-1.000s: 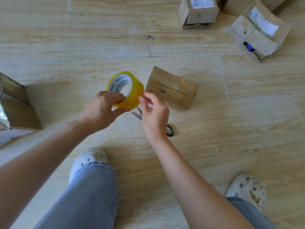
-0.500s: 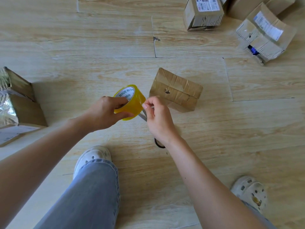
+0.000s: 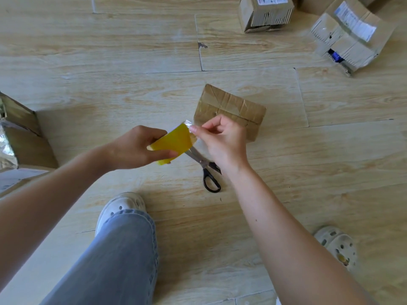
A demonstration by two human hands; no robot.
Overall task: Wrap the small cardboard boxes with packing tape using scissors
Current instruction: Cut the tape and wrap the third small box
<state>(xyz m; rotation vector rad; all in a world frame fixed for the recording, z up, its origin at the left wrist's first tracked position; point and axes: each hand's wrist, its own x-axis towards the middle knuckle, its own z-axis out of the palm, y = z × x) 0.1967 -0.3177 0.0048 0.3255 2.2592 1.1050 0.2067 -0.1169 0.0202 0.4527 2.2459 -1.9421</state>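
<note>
Tape roll [image 3: 174, 143] has turned edge-on; right hand [image 3: 222, 142] pinches its loose end.

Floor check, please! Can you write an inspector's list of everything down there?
Surface: pale wood-look floor, plank seams showing.
Job's things: yellow tape held above the floor; brown box, already taped, on the floor beyond the hands; scissors on the floor under the hands.
Clutter: labelled box and corner box at top right; foil-lined box at left.
Hands: left hand grips the tape; right hand fingers pinch its loose end.
Cables: nothing seen.
Surroundings: jeans and white shoes.
</note>
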